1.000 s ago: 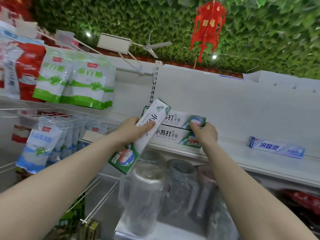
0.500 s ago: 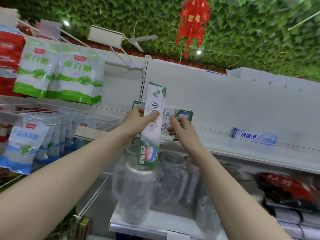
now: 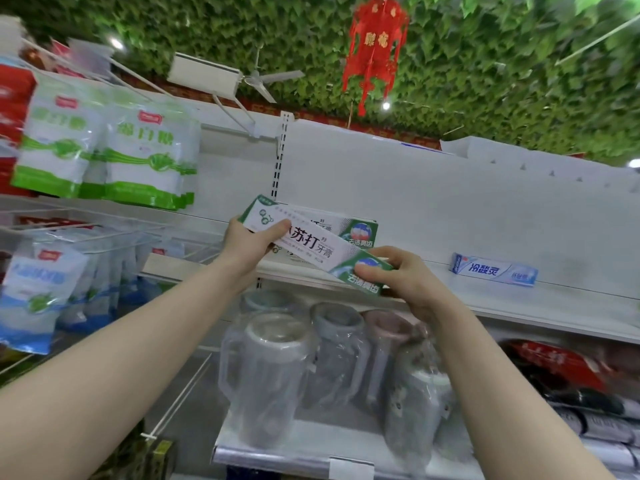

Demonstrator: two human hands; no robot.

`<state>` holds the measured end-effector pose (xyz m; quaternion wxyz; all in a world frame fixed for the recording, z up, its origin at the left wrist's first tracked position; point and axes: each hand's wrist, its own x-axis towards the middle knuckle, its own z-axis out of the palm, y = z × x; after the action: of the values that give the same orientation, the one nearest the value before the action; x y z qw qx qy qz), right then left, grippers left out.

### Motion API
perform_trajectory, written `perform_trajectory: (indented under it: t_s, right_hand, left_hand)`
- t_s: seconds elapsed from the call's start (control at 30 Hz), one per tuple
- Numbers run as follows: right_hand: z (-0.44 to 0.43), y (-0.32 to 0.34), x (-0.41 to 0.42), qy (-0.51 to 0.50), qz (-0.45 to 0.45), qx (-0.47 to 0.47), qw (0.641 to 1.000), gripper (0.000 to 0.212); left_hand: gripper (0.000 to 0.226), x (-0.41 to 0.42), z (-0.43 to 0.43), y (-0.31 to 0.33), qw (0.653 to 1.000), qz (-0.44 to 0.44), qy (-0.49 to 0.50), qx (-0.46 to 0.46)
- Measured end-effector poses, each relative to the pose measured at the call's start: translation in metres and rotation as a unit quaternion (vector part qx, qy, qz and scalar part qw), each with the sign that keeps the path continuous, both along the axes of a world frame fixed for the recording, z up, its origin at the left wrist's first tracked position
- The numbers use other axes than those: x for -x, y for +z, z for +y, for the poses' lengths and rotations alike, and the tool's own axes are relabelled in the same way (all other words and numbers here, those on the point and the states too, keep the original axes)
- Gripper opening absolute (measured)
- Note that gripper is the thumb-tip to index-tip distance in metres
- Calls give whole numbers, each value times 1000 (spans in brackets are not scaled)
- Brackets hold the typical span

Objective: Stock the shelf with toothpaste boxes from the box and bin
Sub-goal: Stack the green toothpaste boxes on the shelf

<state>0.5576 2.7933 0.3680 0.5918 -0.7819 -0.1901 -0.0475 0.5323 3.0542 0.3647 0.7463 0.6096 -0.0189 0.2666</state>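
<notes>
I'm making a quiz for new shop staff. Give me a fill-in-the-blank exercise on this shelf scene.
1. The left hand and right hand grip the ends of one toothpaste box, white and ___.
2. The lone box farther right on the shelf is white and ___.
3. The lantern overhead is ___.
4. The wrapped pitchers stand ___ that shelf.
Missing words: green, blue, red, below.

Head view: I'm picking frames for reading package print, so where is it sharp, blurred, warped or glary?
In the head view, print on the held toothpaste box and the blue box reads sharply; the bags at the left edge and the red pack at lower right smear; the shelf edge bows from the wide lens; the wrapped jugs carry sheen.
</notes>
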Motion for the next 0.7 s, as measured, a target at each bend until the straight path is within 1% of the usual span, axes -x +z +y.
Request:
perform_trajectory:
  t_s: [0.03,0.1,0.13,0.23,0.3,0.4,0.5,0.57,0.7]
  right_hand:
    - [0,1,-2,-11,-14,-9,1000,42]
    - [1,3,-5,-30,-39,-22,999,43]
    - [2,3,-7,-39,-55,-24,997,45]
    - [4,3,-14,-62,-87,-18,994,51]
    - [5,2,-20,-68,-92,-31,993,55]
    - [8,3,-28,-81,-105,-54,990,63]
    - [12,2,-36,-97,-109,-68,987,65]
    - [12,-1,-39,-112,-108,-55,986,64]
    - [13,-15,-44,-131,-112,3,985,62]
  left_hand:
    - [52,-1,3,-5,1000,8,8,-8]
    - [74,-4,9,-12,999,23,33,-27]
    - [72,-6,12,-14,998,28,50,-41]
    - [38,-5,16,-15,993,25,79,-79]
    - [31,-7,17,-17,991,17,86,-99]
    - [31,-12,19,-16,983,16,119,-140]
    - [35,-16,19,-14,963,22,172,-208]
    - [37,-17,20,-14,943,32,208,-258]
    - [40,-22,22,-23,898,52,245,-361]
